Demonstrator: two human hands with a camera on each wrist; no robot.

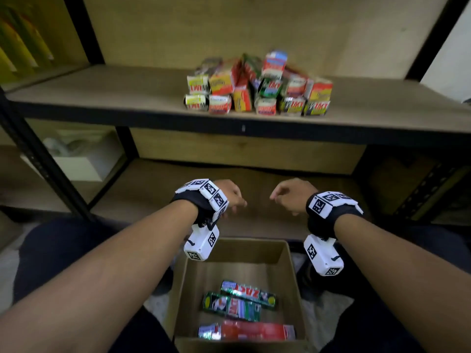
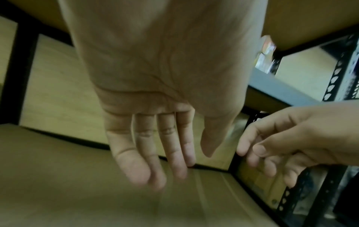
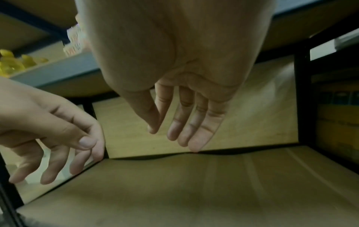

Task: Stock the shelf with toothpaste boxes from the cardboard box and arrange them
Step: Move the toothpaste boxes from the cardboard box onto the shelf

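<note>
Shelf [image 1: 102,98] mostly stocked near its front edge; three toothpaste boxes [image 1: 248,310] remain in the cardboard box [image 1: 293,276] (both hands, left hand [image 1: 230,194] and right hand [image 1: 290,194], loose-fingered, holding nothing).

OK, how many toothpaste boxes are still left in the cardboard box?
3 visible in the cardboard box: a green one farthest back, another green one just in front of it, and a red one nearest the person. The near wall may hide more.

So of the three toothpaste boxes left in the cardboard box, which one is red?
The red toothpaste box lying nearest the person, along the cardboard box's near wall. The other two, farther in, are green.
</note>
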